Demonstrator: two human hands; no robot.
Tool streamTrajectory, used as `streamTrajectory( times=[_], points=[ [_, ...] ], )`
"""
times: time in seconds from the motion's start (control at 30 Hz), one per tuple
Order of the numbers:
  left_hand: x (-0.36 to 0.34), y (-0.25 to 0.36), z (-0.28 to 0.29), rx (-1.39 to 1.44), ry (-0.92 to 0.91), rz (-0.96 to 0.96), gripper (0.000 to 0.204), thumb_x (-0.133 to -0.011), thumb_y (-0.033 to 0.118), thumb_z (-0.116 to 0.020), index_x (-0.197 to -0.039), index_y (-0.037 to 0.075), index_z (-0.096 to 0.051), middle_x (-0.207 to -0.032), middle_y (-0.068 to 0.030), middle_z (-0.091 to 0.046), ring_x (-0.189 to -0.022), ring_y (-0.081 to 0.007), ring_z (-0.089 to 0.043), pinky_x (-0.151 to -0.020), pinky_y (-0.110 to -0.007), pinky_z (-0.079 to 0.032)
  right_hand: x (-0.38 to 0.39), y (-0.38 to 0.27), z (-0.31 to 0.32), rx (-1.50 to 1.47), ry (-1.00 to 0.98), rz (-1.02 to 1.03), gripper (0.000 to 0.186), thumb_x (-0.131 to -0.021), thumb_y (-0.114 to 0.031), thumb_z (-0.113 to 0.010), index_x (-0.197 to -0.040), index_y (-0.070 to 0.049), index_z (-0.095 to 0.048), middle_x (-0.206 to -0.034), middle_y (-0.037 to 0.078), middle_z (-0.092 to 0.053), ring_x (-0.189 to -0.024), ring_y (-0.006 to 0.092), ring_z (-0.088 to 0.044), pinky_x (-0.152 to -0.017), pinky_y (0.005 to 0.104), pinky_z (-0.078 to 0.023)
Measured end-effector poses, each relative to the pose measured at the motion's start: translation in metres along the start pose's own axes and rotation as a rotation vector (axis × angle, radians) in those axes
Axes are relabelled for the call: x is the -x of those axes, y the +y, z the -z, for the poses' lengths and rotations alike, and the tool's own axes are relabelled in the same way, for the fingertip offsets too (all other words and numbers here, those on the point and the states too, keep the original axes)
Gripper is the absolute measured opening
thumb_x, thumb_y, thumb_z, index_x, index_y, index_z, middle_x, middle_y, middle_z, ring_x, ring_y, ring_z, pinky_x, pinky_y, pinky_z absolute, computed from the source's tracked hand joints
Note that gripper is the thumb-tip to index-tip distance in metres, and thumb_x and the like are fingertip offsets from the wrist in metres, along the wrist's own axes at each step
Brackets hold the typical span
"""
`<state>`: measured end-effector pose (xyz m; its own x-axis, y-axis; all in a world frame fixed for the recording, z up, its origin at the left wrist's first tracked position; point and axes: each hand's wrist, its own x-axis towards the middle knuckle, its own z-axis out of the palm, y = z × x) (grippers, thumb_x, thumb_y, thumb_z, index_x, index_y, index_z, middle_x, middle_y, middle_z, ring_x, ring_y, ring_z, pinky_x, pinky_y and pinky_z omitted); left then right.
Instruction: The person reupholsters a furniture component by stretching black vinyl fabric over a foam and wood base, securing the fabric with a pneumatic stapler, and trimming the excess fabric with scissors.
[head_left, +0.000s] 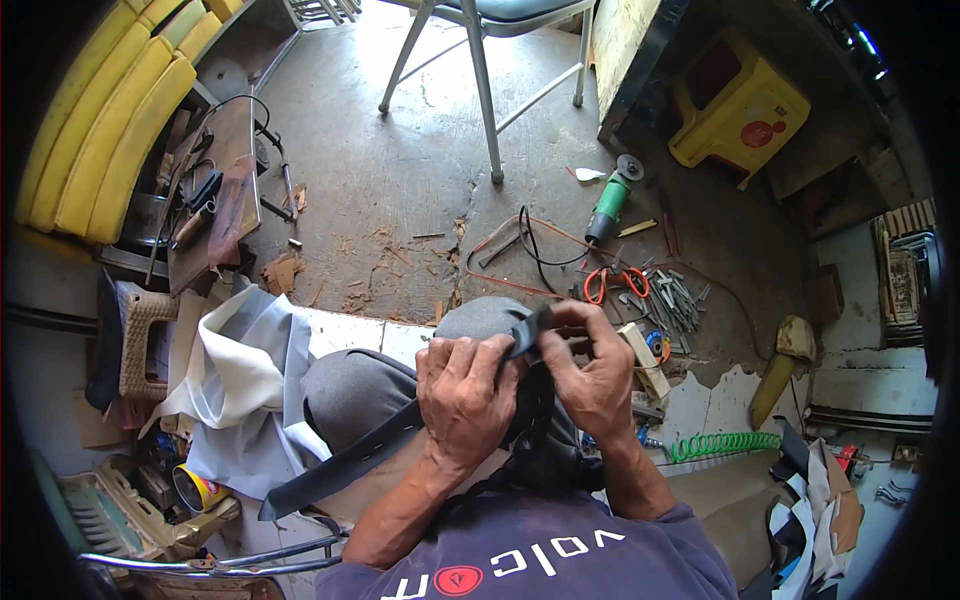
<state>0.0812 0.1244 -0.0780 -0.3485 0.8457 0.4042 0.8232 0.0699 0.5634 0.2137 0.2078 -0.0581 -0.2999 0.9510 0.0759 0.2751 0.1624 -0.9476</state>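
A long black strap (350,462) with a row of small slits or stitches runs across my lap. Its loose end hangs past my left knee, which is covered in grey cloth. My left hand (465,395) is closed around the strap near my right knee. Just beside it, the thumb and fingers of my right hand (590,365) pinch the strap's raised, bent end. More dark material hangs below my hands, partly hidden by them, so I cannot tell whether it belongs to the same strap.
A green angle grinder (608,212), orange-handled cutters (612,285) and scattered metal pieces (677,300) lie ahead right. White fabric (245,360) is heaped at left. A metal-legged chair (475,85) stands ahead. A green coiled hose (715,445) and a mallet (785,370) lie at right.
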Motion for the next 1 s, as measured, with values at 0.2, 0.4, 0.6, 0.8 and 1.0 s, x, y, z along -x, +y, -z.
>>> streamTrajectory(
  times=[0.2, 0.4, 0.6, 0.8, 1.0],
  points=[
    [-0.008, 0.003, -0.005, 0.112, 0.073, 0.137, 0.016, -0.084, 0.014, -0.079, -0.100, 0.011, -0.076, -0.082, -0.0036, -0.069, -0.076, -0.0282, -0.058, -0.074, -0.041, -0.044, -0.006, 0.003, -0.002, 0.161, -0.098, 0.078, 0.040, -0.087, -0.009, -0.078, -0.126, -0.004, -0.069, -0.100, 0.011, -0.072, -0.084, 0.0211, -0.072, -0.072, 0.0340, -0.057],
    [-0.011, 0.000, -0.005, 0.205, 0.082, 0.225, 0.012, -0.088, 0.010, -0.077, -0.100, 0.008, -0.076, -0.084, -0.0087, -0.073, -0.073, -0.0297, -0.061, -0.073, -0.039, -0.047, -0.017, 0.009, 0.007, 0.244, -0.082, 0.037, 0.033, -0.089, -0.007, -0.072, -0.121, -0.001, -0.071, -0.098, 0.014, -0.074, -0.081, 0.0211, -0.072, -0.073, 0.0349, -0.058],
    [-0.010, 0.001, 0.000, 0.114, 0.069, 0.112, 0.015, -0.086, 0.006, -0.075, -0.101, 0.007, -0.076, -0.086, -0.0103, -0.068, -0.081, -0.0312, -0.061, -0.076, -0.041, -0.049, -0.016, -0.006, 0.002, 0.251, -0.139, 0.158, 0.018, -0.086, -0.007, -0.075, -0.104, -0.005, -0.076, -0.097, 0.013, -0.070, -0.091, 0.0294, -0.070, -0.080, 0.0397, -0.056],
    [-0.008, -0.003, -0.007, 0.209, 0.091, 0.111, 0.019, -0.083, 0.000, -0.075, -0.102, 0.005, -0.075, -0.089, -0.0107, -0.070, -0.084, -0.0311, -0.062, -0.079, -0.040, -0.050, 0.006, 0.011, 0.001, 0.377, -0.105, 0.426, 0.019, -0.081, -0.004, -0.077, -0.100, -0.005, -0.076, -0.094, 0.009, -0.068, -0.088, 0.0308, -0.065, -0.079, 0.0425, -0.054],
    [-0.006, -0.004, -0.009, 0.246, 0.159, 0.052, 0.021, -0.081, 0.002, -0.078, -0.101, 0.007, -0.075, -0.088, -0.0071, -0.070, -0.079, -0.0274, -0.061, -0.074, -0.040, -0.050, 0.013, 0.017, 0.007, 0.512, -0.169, 0.643, 0.029, -0.073, -0.005, -0.081, -0.101, -0.004, -0.075, -0.095, 0.005, -0.066, -0.087, 0.0258, -0.062, -0.068, 0.0379, -0.055]
  ],
)
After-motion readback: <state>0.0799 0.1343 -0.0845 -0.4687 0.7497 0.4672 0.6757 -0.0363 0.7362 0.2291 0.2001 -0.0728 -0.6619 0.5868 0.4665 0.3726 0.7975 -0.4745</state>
